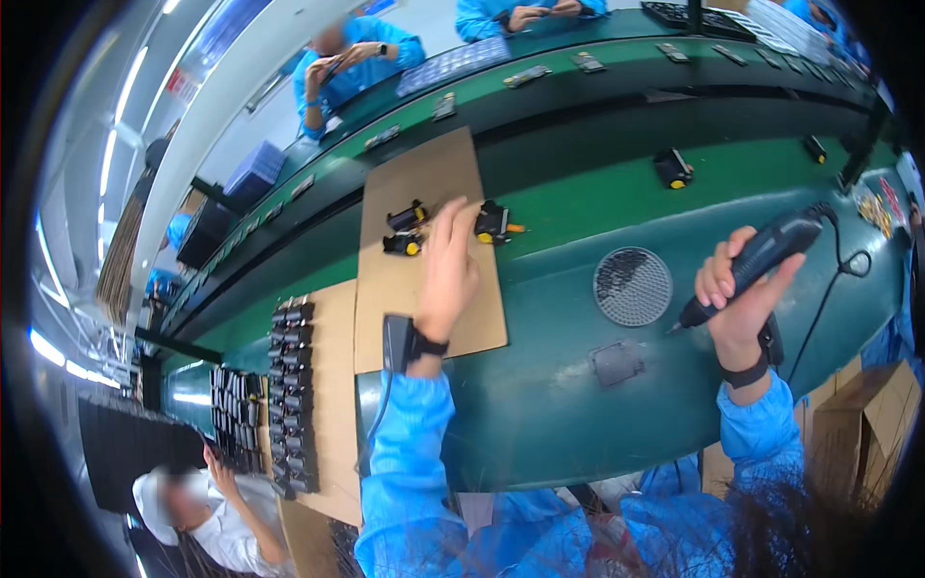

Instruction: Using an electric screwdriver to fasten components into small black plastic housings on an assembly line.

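My right hand [742, 299] is wrapped round a black electric screwdriver [776, 246], its tip pointing down and left toward the table. My left hand [451, 275] reaches over a sheet of cardboard [409, 308], fingers stretched out and apparently empty. Just right of its fingers lies a small black device with yellow parts [493, 223]; whether they touch is unclear. Two similar black-and-yellow devices [405, 229] lie left of the fingers. Between my hands are a round dimpled dish [632, 286], partly filled with tiny dark pieces, and a thin dark square piece [617, 364].
A green conveyor belt [588, 207] carries more black devices [673, 169]. Rows of black units [292, 395] stand on cardboard at left, near a person in white [226, 511]. Co-workers in blue [356, 77] sit across. The screwdriver's cord [829, 299] hangs at right.
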`<act>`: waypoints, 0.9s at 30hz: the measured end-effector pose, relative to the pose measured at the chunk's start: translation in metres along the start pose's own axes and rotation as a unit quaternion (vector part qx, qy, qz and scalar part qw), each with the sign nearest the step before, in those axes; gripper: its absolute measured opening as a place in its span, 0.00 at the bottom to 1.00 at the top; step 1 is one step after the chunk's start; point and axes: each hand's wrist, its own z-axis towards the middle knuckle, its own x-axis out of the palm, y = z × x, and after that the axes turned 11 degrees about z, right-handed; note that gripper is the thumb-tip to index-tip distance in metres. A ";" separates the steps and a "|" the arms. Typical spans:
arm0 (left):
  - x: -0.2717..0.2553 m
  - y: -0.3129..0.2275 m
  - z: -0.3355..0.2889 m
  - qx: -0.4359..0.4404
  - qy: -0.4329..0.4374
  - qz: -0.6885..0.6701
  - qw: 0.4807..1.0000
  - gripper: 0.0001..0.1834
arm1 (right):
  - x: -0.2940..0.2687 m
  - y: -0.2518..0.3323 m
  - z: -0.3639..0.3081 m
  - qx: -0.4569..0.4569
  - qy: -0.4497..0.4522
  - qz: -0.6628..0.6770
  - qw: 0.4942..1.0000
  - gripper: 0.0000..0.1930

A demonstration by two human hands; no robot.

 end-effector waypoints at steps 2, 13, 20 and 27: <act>-0.003 0.015 0.028 0.112 0.027 0.113 0.987 0.38 | 0.014 -0.007 -0.002 0.004 -0.015 -0.004 1.000 0.43; 0.012 0.003 0.060 0.184 0.172 0.110 0.961 0.38 | -0.008 0.010 0.005 -0.007 0.011 -0.008 1.000 0.44; 0.006 0.015 0.064 0.165 0.220 0.150 0.950 0.28 | -0.010 0.006 0.006 0.006 0.016 -0.019 1.000 0.45; -0.014 -0.040 0.047 0.033 0.229 0.083 0.969 0.32 | -0.012 0.012 0.007 -0.006 0.019 -0.015 1.000 0.45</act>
